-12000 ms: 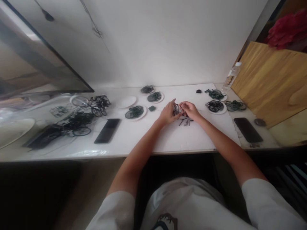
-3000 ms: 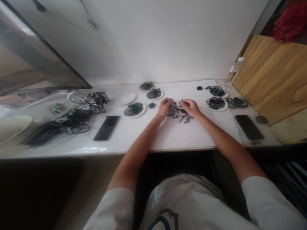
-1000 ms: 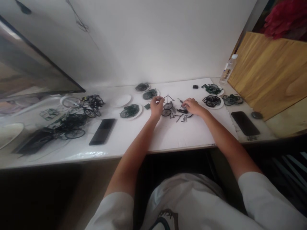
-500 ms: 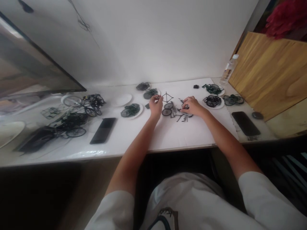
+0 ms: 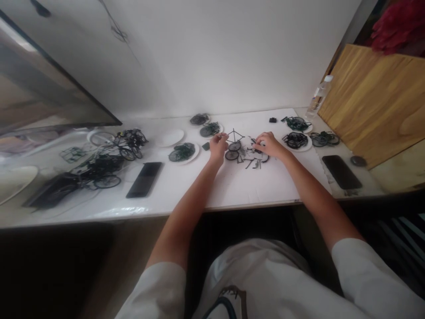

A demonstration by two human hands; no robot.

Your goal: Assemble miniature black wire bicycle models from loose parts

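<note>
Between the fingers of my left hand (image 5: 218, 145) is a small dark model bicycle frame (image 5: 234, 132), tilted up over the white sheet. Just below it lie two small spoked wheels (image 5: 233, 151). My right hand (image 5: 267, 145) reaches down among loose model bicycle parts (image 5: 254, 161), its thumb and fingers drawn together; whatever is at the fingertips is too small to make out. Thin bars and grey pieces are scattered below that hand.
Plates of dark model parts stand left (image 5: 182, 153) and right (image 5: 296, 141). Small assembled bicycles (image 5: 131, 144) crowd the far left. Phones lie left (image 5: 144, 179) and right (image 5: 341, 171). A bottle (image 5: 319, 97) stands by the wooden board (image 5: 375, 102).
My left hand keeps the frame at nearly the same spot. My right hand stays over the loose parts, its fingers shifted slightly. The whole view has moved a little.
</note>
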